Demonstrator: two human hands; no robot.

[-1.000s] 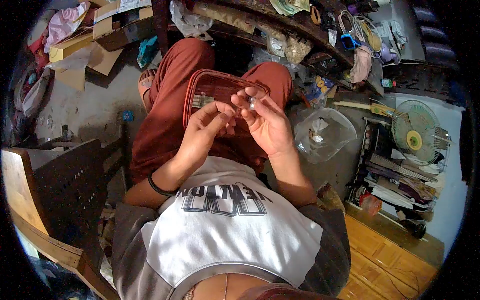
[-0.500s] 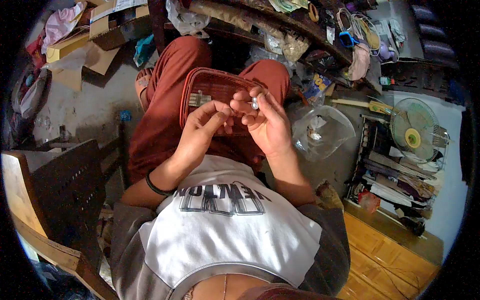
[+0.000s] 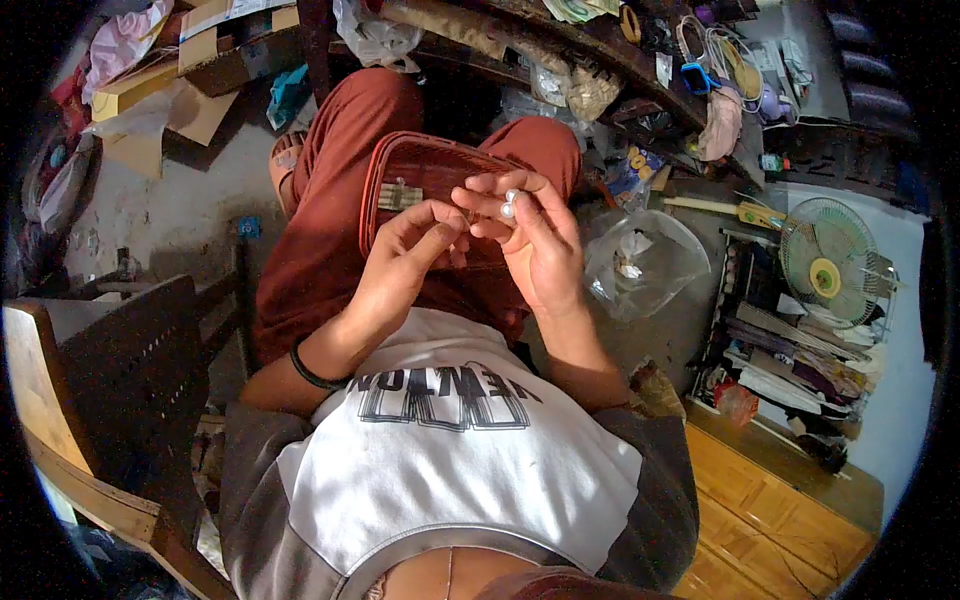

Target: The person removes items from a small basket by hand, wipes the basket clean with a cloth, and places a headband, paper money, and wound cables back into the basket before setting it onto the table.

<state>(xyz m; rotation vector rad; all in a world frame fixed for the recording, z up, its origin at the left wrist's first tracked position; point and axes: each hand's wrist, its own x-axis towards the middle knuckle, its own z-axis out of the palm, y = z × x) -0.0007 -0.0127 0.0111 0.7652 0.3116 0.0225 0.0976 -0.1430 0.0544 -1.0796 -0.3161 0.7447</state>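
A red plastic basket [image 3: 369, 205] rests on my lap, with small pale sticks or packets [image 3: 401, 196] at its left side. Over its near edge my left hand [image 3: 404, 258] is closed, thumb and forefinger pinched together; whatever lies between them is too small to make out. Close beside it, my right hand [image 3: 545, 250] has its palm turned toward me. Shiny white pearl-like beads [image 3: 508, 208] sit between its thumb and fingers. The fingertips of both hands almost meet. Any thread or wire joining them cannot be made out.
A clear plastic bag [image 3: 650, 265] lies on the floor to the right, near a standing fan [image 3: 825, 262]. At the left are a dark wooden chair [image 3: 130, 370] and cardboard boxes [image 3: 235, 55]. A cluttered low shelf [image 3: 470, 50] runs along the front.
My right hand's fingers have stretched a little farther left, toward my left hand, and the beads have tilted slightly with them. My left hand has stayed almost in place, still pinched.
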